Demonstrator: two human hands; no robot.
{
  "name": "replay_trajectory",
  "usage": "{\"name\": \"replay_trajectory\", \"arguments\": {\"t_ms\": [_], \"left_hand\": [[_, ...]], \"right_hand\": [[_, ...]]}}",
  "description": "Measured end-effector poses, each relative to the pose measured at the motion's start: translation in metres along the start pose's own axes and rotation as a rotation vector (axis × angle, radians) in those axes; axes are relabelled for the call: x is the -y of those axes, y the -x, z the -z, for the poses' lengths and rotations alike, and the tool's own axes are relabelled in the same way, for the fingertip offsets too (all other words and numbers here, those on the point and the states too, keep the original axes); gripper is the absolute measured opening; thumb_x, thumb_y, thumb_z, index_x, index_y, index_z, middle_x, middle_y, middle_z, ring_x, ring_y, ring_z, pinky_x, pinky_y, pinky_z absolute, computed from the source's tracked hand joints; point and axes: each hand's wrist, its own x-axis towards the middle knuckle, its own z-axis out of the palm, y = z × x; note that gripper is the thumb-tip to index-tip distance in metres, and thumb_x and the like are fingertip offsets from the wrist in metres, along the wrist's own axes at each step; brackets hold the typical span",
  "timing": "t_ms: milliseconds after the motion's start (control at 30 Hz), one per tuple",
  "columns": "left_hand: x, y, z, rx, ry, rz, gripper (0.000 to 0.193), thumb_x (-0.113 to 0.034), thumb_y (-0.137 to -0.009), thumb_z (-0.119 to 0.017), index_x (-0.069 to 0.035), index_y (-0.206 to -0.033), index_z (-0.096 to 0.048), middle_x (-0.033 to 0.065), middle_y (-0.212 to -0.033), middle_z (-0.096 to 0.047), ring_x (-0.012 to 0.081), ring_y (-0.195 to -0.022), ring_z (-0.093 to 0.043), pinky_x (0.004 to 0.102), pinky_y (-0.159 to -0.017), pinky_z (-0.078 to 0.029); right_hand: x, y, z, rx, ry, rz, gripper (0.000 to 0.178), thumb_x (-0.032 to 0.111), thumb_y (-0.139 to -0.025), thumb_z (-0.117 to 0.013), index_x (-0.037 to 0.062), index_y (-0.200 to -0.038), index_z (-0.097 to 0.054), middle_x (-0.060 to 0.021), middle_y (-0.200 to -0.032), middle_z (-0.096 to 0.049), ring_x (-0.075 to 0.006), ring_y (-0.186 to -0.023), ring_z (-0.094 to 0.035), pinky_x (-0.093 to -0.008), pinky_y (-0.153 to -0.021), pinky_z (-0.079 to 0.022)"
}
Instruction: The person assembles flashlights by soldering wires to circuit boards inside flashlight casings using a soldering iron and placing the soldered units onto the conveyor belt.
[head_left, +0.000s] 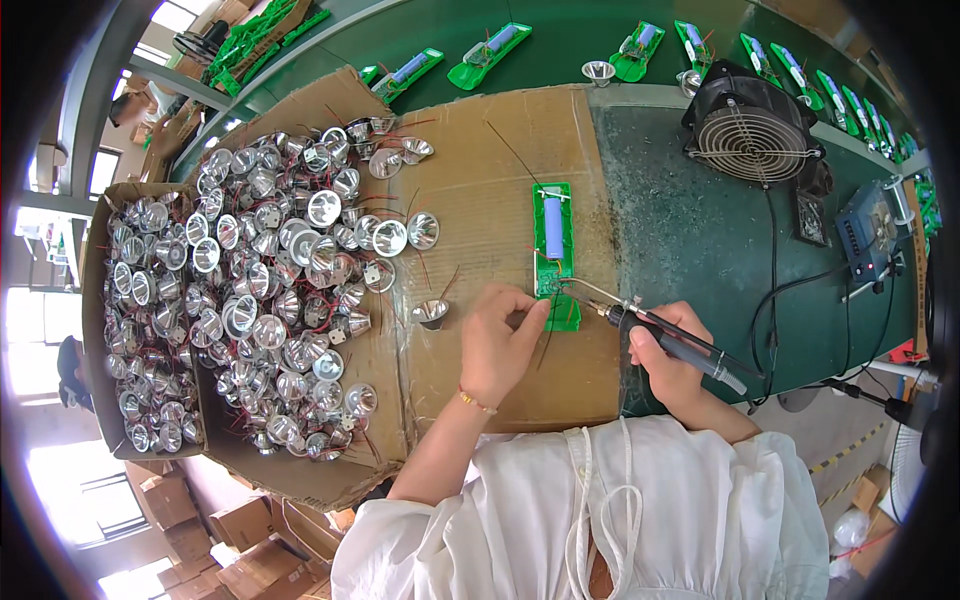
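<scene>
A green plastic housing (pixel 566 240) lies lengthwise on the cardboard sheet in front of me. It carries a blue-purple cylindrical battery (pixel 554 228), with thin wires and a small circuit board (pixel 552 283) below it. My right hand (pixel 672 372) grips a soldering iron (pixel 697 352) with a thin feed tube along it; its tip points at the board's wires. My left hand (pixel 498 335) is closed in a pinch at the housing's lower left edge; what its fingertips hold is hidden. A loose silver reflector cup (pixel 431 313) with wires lies left of that hand.
On the left, cardboard boxes (pixel 285 478) hold many silver reflector cups with red wires. A black fan (pixel 752 140) stands at the back right, beside a blue soldering station (pixel 868 232) with trailing cables. Several green housings (pixel 490 57) with batteries line the far ledge.
</scene>
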Motion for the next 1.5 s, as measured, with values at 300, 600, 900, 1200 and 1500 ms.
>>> {"name": "replay_trajectory", "arguments": {"t_ms": [300,600,900,1200,1500], "left_hand": [[-0.003,-0.004,-0.001,0.005,-0.058,-0.002,0.014,-0.012,-0.077,-0.065,0.0,-0.073,-0.06,0.0095,-0.077,-0.056,0.0195,-0.063,-0.057,0.0288,-0.056,-0.044],[-0.002,-0.005,-0.003,-0.007,-0.055,0.011,0.015,-0.013,-0.077,-0.065,-0.001,-0.07,-0.06,0.0091,-0.075,-0.056,0.019,-0.059,-0.056,0.0288,-0.054,-0.043],[-0.001,-0.007,-0.004,-0.006,-0.106,0.033,0.017,-0.015,-0.076,-0.066,-0.001,-0.069,-0.06,0.0092,-0.074,-0.056,0.0181,-0.057,-0.057,0.0283,-0.052,-0.043],[-0.007,0.002,0.007,-0.103,-0.273,-0.486,0.012,-0.004,-0.064,-0.069,-0.006,-0.073,-0.062,0.0047,-0.076,-0.055,0.0218,-0.067,-0.052,0.0328,-0.056,-0.042],[-0.003,0.003,0.005,-0.065,-0.207,-0.29,0.01,-0.008,-0.07,-0.068,-0.002,-0.067,-0.06,0.007,-0.074,-0.055,0.024,-0.067,-0.054,0.0337,-0.058,-0.043]], "right_hand": [[0.002,0.001,0.004,0.023,0.085,-0.001,0.016,0.009,-0.077,-0.066,0.0005,-0.081,-0.053,-0.0021,-0.063,-0.058,-0.0051,-0.054,-0.052,-0.0218,-0.049,-0.042],[0.008,0.002,0.002,-0.041,-0.037,0.027,0.019,0.011,-0.083,-0.059,-0.0013,-0.088,-0.045,-0.008,-0.06,-0.053,-0.0095,-0.047,-0.05,-0.0217,-0.043,-0.041],[0.008,0.002,0.002,-0.033,-0.054,0.011,0.015,0.008,-0.083,-0.058,-0.0012,-0.087,-0.047,-0.0072,-0.064,-0.053,-0.0097,-0.048,-0.05,-0.0216,-0.043,-0.042],[0.004,0.005,0.008,-0.034,-0.129,-0.054,0.016,0.007,-0.081,-0.062,-0.0018,-0.086,-0.05,-0.008,-0.069,-0.058,-0.0087,-0.056,-0.055,-0.0214,-0.048,-0.047],[0.009,0.003,0.005,-0.013,-0.124,-0.063,0.016,0.007,-0.08,-0.062,-0.0012,-0.086,-0.05,-0.0068,-0.068,-0.058,-0.0075,-0.056,-0.054,-0.0211,-0.048,-0.045]]}}
